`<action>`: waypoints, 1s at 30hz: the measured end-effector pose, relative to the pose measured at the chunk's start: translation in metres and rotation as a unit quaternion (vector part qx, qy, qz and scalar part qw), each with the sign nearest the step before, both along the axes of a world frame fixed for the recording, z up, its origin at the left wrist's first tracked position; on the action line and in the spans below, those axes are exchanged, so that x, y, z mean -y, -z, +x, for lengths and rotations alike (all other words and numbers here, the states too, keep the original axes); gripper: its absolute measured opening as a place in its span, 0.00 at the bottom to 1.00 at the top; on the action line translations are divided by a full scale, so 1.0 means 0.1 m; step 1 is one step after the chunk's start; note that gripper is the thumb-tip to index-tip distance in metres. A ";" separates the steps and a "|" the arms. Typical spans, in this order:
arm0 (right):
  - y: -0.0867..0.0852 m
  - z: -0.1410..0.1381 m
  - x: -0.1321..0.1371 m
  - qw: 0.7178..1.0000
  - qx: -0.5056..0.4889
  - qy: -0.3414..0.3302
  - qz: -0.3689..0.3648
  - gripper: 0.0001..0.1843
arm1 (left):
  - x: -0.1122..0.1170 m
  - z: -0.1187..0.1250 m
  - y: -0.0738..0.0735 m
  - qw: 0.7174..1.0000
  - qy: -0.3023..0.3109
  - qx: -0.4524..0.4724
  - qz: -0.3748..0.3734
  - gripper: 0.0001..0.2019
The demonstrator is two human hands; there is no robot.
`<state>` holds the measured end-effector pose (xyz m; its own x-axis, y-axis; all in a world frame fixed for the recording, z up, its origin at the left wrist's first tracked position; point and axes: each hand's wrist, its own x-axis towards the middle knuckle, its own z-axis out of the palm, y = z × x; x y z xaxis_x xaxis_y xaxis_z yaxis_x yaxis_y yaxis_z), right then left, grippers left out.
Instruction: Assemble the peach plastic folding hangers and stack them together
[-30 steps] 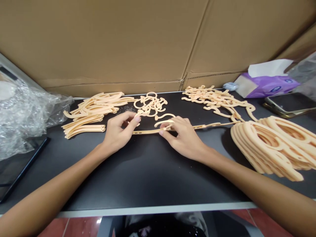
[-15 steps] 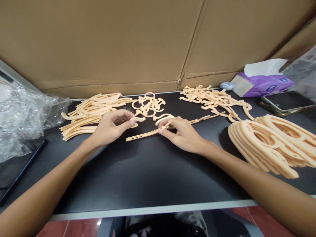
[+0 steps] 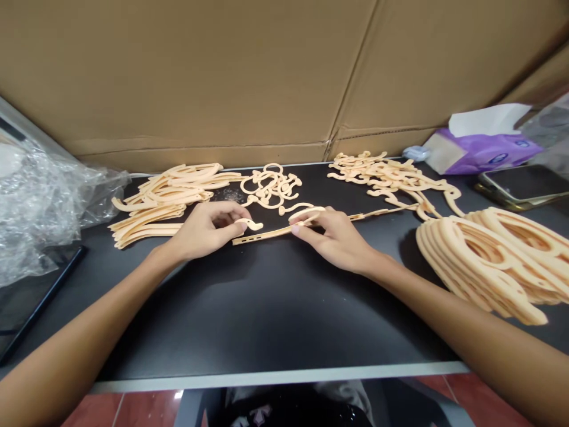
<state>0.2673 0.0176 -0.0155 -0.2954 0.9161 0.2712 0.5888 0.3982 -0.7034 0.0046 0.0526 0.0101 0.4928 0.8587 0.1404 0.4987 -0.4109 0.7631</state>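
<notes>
My left hand [image 3: 212, 228] pinches a small beige curved hook piece [image 3: 252, 225] between thumb and fingertips. The far part of that piece is hidden behind the fingers. My right hand [image 3: 332, 235] grips a long, thin beige hanger arm [image 3: 262, 236] with slots near its left end. It lies slanted just above or on the black table. A loose curved piece [image 3: 306, 213] shows beside the right fingertips; whether it touches them I cannot tell. Behind the hands lies a small heap of round hook pieces [image 3: 269, 188].
Long hanger arms [image 3: 173, 190] are piled at back left, and wavy pieces [image 3: 382, 172] at back right. Stacked flat hanger parts [image 3: 480, 261] stand at right. A purple tissue pack [image 3: 489, 148], phone [image 3: 528, 182], plastic wrap [image 3: 40, 207] and cardboard wall [image 3: 200, 77] surround the table.
The left hand has turned its hook piece and shifted slightly right, closer to the slotted end of the hanger arm. That end sits a little higher in view. The right hand keeps its grip.
</notes>
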 end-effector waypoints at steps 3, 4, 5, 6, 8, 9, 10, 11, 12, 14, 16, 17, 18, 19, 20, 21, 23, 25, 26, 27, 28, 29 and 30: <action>0.02 0.00 -0.01 1.000 -0.014 -0.003 0.008 0.08 | 0.00 0.00 -0.01 1.000 0.001 -0.013 -0.011 0.14; 0.02 0.01 -0.01 1.000 -0.019 -0.006 0.011 0.08 | 0.01 0.00 -0.01 1.000 0.002 -0.017 -0.013 0.14; 0.03 0.01 -0.01 1.000 -0.023 -0.009 0.015 0.08 | 0.01 0.00 -0.02 1.000 0.004 -0.020 -0.015 0.14; 0.04 0.01 -0.02 0.999 -0.027 -0.012 0.019 0.08 | 0.01 0.00 -0.02 1.000 0.005 -0.020 -0.017 0.14; 0.05 0.02 -0.02 0.999 -0.033 -0.016 0.027 0.08 | 0.01 -0.01 -0.02 1.000 0.009 -0.018 -0.021 0.14; 0.05 0.02 -0.02 0.999 -0.035 -0.018 0.030 0.09 | 0.01 -0.01 -0.02 1.000 0.009 -0.017 -0.023 0.14; 0.06 0.02 -0.02 0.999 -0.036 -0.019 0.033 0.09 | 0.01 -0.01 -0.02 0.999 0.010 -0.018 -0.025 0.14; 0.06 0.02 -0.02 0.999 -0.036 -0.020 0.035 0.10 | 0.01 -0.01 -0.02 0.999 0.010 -0.018 -0.026 0.13; 0.06 0.02 -0.03 0.998 -0.035 -0.021 0.037 0.10 | 0.01 -0.02 -0.01 0.999 0.010 -0.019 -0.027 0.13; 0.05 0.02 -0.03 0.998 -0.032 -0.023 0.040 0.10 | 0.00 -0.01 0.00 0.999 0.010 -0.022 -0.027 0.13; 0.04 0.01 -0.03 0.999 -0.025 -0.024 0.039 0.10 | -0.01 -0.01 0.00 0.999 0.009 -0.023 -0.026 0.13; 0.04 0.01 -0.03 0.999 -0.020 -0.024 0.036 0.10 | -0.01 -0.01 0.00 0.999 0.008 -0.023 -0.026 0.14; 0.03 0.01 -0.03 0.999 -0.014 -0.024 0.032 0.10 | -0.01 0.00 0.01 0.999 0.009 -0.023 -0.026 0.14; 0.03 0.01 -0.03 0.999 -0.008 -0.024 0.028 0.11 | -0.01 0.00 0.01 0.999 0.009 -0.022 -0.026 0.14; 0.03 0.00 -0.02 0.999 -0.004 -0.024 0.024 0.11 | -0.01 0.00 0.00 0.999 0.010 -0.022 -0.026 0.14; 0.02 0.00 -0.02 0.999 0.000 -0.025 0.020 0.11 | -0.01 0.00 0.00 0.999 0.011 -0.021 -0.025 0.14; 0.02 0.01 -0.02 1.000 0.008 -0.024 0.010 0.11 | 0.00 0.00 0.00 0.999 0.011 -0.023 -0.025 0.14; 0.02 0.01 -0.02 1.000 0.019 -0.017 -0.008 0.11 | 0.00 0.00 0.00 0.999 0.010 -0.027 -0.021 0.14; 0.02 0.02 -0.02 0.999 0.025 -0.012 -0.017 0.11 | 0.00 0.00 0.00 0.999 0.010 -0.029 -0.020 0.14; 0.01 0.02 -0.02 0.999 0.030 -0.008 -0.027 0.11 | 0.00 -0.01 0.00 0.999 0.009 -0.032 -0.018 0.14; 0.01 0.03 -0.02 0.999 0.035 -0.006 -0.034 0.11 | 0.00 -0.01 0.00 0.999 0.010 -0.034 -0.017 0.14; 0.01 0.03 -0.03 0.999 0.037 -0.007 -0.038 0.12 | 0.00 -0.01 0.00 0.999 0.010 -0.034 -0.017 0.14; 0.00 0.03 -0.03 0.998 0.039 -0.009 -0.039 0.12 | 0.00 -0.01 0.00 0.999 0.011 -0.035 -0.017 0.14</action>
